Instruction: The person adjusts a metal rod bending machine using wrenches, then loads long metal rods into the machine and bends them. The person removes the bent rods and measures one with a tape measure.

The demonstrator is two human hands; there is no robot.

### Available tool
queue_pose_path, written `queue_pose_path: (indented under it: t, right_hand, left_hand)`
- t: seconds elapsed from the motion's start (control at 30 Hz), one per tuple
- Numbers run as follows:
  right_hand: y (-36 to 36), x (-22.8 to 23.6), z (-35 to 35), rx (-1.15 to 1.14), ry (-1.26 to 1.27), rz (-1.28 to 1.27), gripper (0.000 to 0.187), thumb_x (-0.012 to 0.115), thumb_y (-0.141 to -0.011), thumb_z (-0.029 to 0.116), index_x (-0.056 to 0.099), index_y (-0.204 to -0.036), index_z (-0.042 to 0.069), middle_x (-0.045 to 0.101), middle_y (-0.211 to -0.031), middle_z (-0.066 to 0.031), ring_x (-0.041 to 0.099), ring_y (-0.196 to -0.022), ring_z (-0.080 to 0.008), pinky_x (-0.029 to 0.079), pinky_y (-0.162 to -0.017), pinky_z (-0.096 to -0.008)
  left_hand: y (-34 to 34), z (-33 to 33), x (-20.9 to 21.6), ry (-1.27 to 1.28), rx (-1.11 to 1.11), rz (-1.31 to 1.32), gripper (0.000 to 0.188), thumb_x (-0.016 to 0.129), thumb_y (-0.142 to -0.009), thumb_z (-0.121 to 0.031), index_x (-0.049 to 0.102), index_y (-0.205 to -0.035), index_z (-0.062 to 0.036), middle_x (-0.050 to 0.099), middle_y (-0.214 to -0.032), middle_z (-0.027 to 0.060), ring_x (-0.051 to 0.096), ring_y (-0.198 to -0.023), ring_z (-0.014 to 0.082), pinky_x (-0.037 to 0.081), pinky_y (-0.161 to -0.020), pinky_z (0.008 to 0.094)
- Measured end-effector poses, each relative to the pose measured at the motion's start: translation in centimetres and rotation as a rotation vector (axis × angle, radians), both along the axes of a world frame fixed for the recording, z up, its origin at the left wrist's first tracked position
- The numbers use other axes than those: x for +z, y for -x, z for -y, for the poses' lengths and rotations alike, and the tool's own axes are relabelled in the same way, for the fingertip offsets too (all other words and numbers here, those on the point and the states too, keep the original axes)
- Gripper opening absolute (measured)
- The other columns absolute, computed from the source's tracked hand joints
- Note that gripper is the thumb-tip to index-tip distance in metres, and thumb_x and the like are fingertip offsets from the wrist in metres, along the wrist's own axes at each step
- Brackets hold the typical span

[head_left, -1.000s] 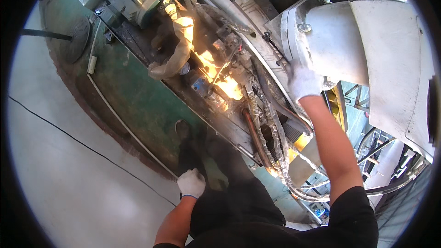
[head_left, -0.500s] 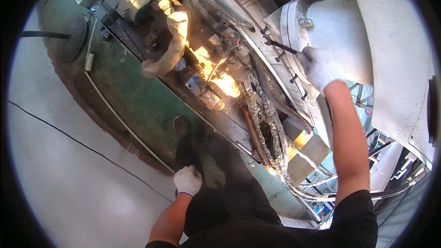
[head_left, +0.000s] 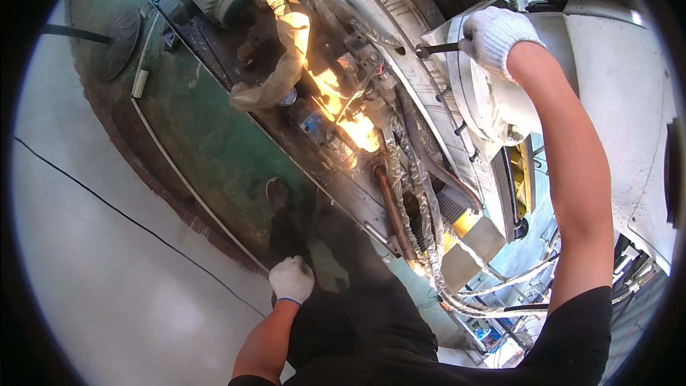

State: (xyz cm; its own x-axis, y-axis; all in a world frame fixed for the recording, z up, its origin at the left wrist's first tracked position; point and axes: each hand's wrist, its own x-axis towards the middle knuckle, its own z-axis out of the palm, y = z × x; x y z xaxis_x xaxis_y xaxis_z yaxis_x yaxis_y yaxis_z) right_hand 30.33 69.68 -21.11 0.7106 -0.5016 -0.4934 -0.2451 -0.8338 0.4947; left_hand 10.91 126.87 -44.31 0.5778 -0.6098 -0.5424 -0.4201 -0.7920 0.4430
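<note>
The right hand (head_left: pixel 499 39) is curled around the wrench (head_left: pixel 444 48), far and right, over the white cylinder (head_left: pixel 511 104); the wrench's head meets the row of bolts (head_left: pixel 461 130) along the plate (head_left: pixel 486 175), though its fit there is hard to tell. The left hand (head_left: pixel 291 279) makes a fist, near and left, well apart from the wrench; whether it holds anything, I cannot tell. The work seems under way: several bolts stand in place, but how tight each is, and how many are done or left, does not show.
</note>
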Motion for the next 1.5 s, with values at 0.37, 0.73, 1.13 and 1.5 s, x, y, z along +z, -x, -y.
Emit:
queue_pose_path:
  t: [0.37, 0.73, 1.13, 1.5]
  right_hand:
    - [-2.5, -2.2, 1.0, 0.038, 0.019, -0.191, 0.028, 0.068, -0.099, 0.026, 0.085, -0.106, 0.006, 0.081, -0.104, -0.0237, 0.079, -0.098, -0.0436, 0.063, -0.090, -0.0508]
    - [2.4, -2.6, -1.0, -0.046, 0.046, -0.043, 0.030, 0.066, -0.104, 0.034, 0.081, -0.105, 0.009, 0.080, -0.103, -0.0226, 0.078, -0.100, -0.0429, 0.062, -0.088, -0.0545]
    - [14.9, -9.0, -5.5, -0.249, 0.060, 0.414, 0.026, 0.062, -0.108, 0.036, 0.072, -0.109, 0.011, 0.076, -0.087, -0.0232, 0.076, -0.079, -0.0446, 0.059, -0.072, -0.0578]
    - [18.8, -36.5, -8.9, -0.793, -0.018, 1.286, 0.020, 0.061, -0.110, 0.025, 0.063, -0.111, 0.006, 0.070, -0.090, -0.0291, 0.072, -0.089, -0.0506, 0.056, -0.075, -0.0541]
  left_hand:
    - [0.0, -0.1, -0.3, -0.036, 0.015, -0.042, 0.015, 0.074, -0.084, -0.022, 0.069, -0.078, -0.0084, 0.071, -0.080, 0.0176, 0.073, -0.079, 0.0413, 0.058, -0.071, 0.0553]
    - [-0.9, 0.1, -0.2, 0.018, -0.012, -0.017, 0.014, 0.072, -0.082, -0.017, 0.067, -0.073, -0.0077, 0.069, -0.076, 0.0180, 0.072, -0.073, 0.0417, 0.058, -0.069, 0.0546]
    - [-1.6, -1.0, -0.6, 0.043, -0.003, 0.011, 0.016, 0.074, -0.083, -0.018, 0.065, -0.074, -0.0090, 0.069, -0.076, 0.0161, 0.071, -0.072, 0.0403, 0.057, -0.067, 0.0541]
    - [-2.9, 0.1, -1.1, -0.058, -0.125, -0.046, 0.016, 0.074, -0.084, -0.021, 0.067, -0.076, -0.0096, 0.069, -0.078, 0.0160, 0.072, -0.077, 0.0402, 0.057, -0.070, 0.0538]
